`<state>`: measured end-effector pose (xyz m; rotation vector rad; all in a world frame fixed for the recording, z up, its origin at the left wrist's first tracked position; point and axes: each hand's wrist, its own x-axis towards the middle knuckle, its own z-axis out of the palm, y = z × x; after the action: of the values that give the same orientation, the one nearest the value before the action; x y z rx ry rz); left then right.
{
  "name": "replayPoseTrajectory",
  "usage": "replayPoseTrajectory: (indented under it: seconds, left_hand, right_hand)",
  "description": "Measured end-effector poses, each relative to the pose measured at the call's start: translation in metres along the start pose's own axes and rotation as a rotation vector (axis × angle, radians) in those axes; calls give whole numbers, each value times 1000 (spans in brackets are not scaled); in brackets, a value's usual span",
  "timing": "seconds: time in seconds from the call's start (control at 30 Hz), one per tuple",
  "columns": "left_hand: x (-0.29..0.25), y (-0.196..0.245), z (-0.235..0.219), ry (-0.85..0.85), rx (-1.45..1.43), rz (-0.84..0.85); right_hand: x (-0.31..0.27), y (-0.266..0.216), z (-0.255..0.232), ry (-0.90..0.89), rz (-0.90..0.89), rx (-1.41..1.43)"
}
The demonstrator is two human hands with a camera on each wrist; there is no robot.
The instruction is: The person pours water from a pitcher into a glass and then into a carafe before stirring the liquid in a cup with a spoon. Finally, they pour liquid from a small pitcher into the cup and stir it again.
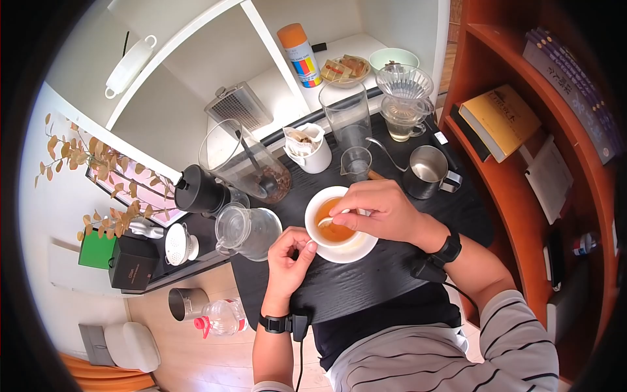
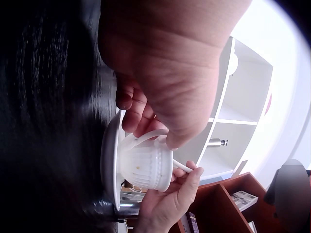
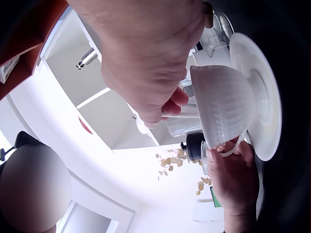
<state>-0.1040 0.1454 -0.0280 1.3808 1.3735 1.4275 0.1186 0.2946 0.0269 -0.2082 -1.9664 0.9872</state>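
A white cup (image 3: 221, 104) with ribbed sides holds amber liquid (image 1: 339, 232) and stands on a white saucer (image 1: 349, 256) on the black table. At its handle, my left hand (image 1: 290, 262) grips with thumb on top and the other fingers around and behind the loop. My right hand (image 1: 385, 212) is over the cup's far-right rim, pinching a white spoon (image 2: 182, 166) between thumb and fingers. The spoon slants down into the cup, its lower end in the liquid.
Left of the cup stands a glass pitcher (image 1: 247, 234). Behind are a tall glass vessel with coffee beans (image 1: 277, 186), a white mug (image 1: 312, 157) with a drip bag and a small glass jug (image 1: 356, 163). A steel gooseneck kettle (image 1: 426, 175) stands to the right.
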Motion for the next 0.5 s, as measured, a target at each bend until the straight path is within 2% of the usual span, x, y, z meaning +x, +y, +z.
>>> replayPoseTrajectory:
  seconds: [0.13, 0.23, 0.3, 0.43, 0.5]
  left_hand:
    - [0, -1, 0, 0, 0, 2]
    - [0, -1, 0, -3, -2, 5]
    - [0, 0, 0, 1, -1, 4]
    - [0, -1, 0, 2, -8, -1]
    - [0, -1, -1, -2, -1, 2]
  right_hand:
    - [2, 8, 0, 82, -121, -153]
    - [1, 9, -1, 158, -109, -198]
    - [1, 2, -2, 195, 2, -182]
    - [-2, 3, -3, 153, 69, -79]
    - [-2, 3, -2, 56, 66, 38]
